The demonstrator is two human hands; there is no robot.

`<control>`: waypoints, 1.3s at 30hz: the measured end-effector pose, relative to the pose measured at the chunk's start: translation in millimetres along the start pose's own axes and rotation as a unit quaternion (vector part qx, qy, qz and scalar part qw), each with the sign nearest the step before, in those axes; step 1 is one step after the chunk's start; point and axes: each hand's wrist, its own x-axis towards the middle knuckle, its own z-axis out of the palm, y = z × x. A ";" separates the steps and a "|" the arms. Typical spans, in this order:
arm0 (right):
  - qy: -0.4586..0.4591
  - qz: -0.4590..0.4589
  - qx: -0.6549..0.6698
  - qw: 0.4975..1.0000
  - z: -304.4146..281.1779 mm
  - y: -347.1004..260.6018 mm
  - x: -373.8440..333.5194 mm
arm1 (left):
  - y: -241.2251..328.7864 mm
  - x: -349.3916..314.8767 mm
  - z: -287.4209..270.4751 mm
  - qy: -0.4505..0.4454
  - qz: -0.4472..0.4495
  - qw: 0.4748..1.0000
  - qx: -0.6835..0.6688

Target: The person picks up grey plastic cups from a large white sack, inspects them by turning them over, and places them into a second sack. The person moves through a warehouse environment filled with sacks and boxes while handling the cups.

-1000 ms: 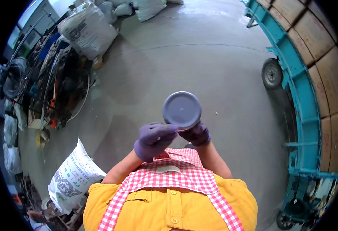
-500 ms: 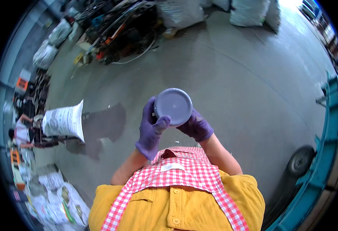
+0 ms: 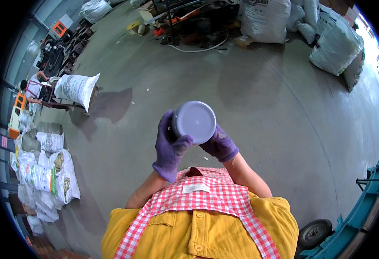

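Lilac tub (image 3: 195, 122)'s in both hands — left hand (image 3: 170, 149) curled round its left side, right hand (image 3: 221, 146) holding the lower right, partly hidden behind it — up over the grey floor (image 3: 258, 134).

White sacks (image 3: 40, 176) piled left — a wheel (image 3: 315, 233), teal frame (image 3: 347, 229) lower right.

So on my feed I've got one round dish (image 3: 194, 122), pale greyish purple, with a smooth flat face and a raised rim. The face points up toward my camera, and some sidewall peeks out beside the fingers (image 3: 164, 124) of the left hand (image 3: 168, 149). It's held between those and the right hand (image 3: 221, 146), left thumb (image 3: 183, 143) at its lower edge. Can't see its underside.
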 end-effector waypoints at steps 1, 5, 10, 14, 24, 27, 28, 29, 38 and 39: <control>0.001 0.007 -0.002 1.000 -4.9 0.1 3.4 | -6.0 1.4 -1.8 0.003 0.010 1.000 0.005; 0.009 0.019 -0.011 1.000 -20.1 -1.3 15.2 | -19.1 9.3 -2.6 0.009 0.023 1.000 0.001; 0.007 0.007 -0.040 0.999 -27.0 -1.9 23.8 | -35.1 16.1 -10.0 0.004 0.021 0.999 -0.023; 0.021 -0.001 -0.076 0.997 -34.6 -2.1 30.4 | -51.4 21.9 -15.8 0.015 0.014 0.999 -0.042; 0.020 -0.053 -0.279 0.959 -66.2 -7.8 43.6 | -78.5 37.7 -10.9 0.102 -0.084 0.991 -0.029; 0.031 -0.047 -0.283 0.957 -71.3 -11.2 44.2 | -89.9 42.7 -7.6 0.112 -0.083 0.989 -0.048; 0.035 -0.045 -0.283 0.957 -73.8 -12.0 44.1 | -93.5 44.1 -6.6 0.116 -0.083 0.988 -0.058; 0.035 -0.044 -0.285 0.957 -79.1 -11.8 43.5 | -94.8 45.7 -5.1 0.110 -0.086 0.989 -0.044; 0.056 0.017 -0.166 0.984 -110.0 -6.6 47.0 | -123.1 51.8 -5.7 0.097 -0.065 0.993 0.030; 0.049 0.025 -0.150 0.987 -118.3 -4.6 47.5 | -125.5 52.7 -9.1 0.096 -0.068 0.992 0.040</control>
